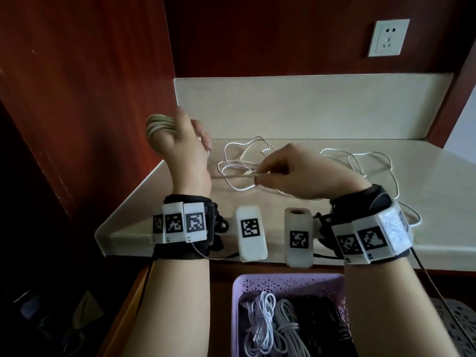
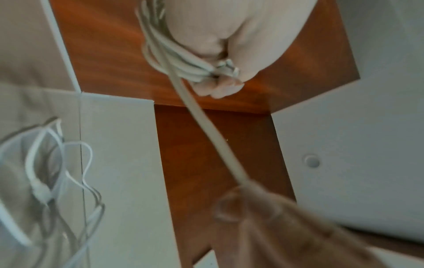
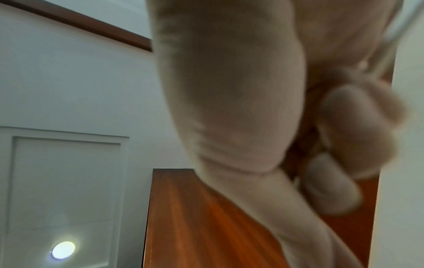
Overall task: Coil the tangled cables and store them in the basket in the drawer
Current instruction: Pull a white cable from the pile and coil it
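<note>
My left hand is raised above the counter's left end, with a white cable coil wound round it. In the left wrist view the coil crosses the left hand, whose fingertips pinch the plug end. A taut strand runs from there to my right hand, which pinches it between thumb and forefinger. The strand reaches the right hand's fingertips. More tangled white cable lies on the counter behind. The purple basket sits in the open drawer below.
Another loose white cable sprawls on the beige counter to the right. Several coiled white and black cables lie in the basket. A red wood panel stands at the left, and a wall socket sits at the back right.
</note>
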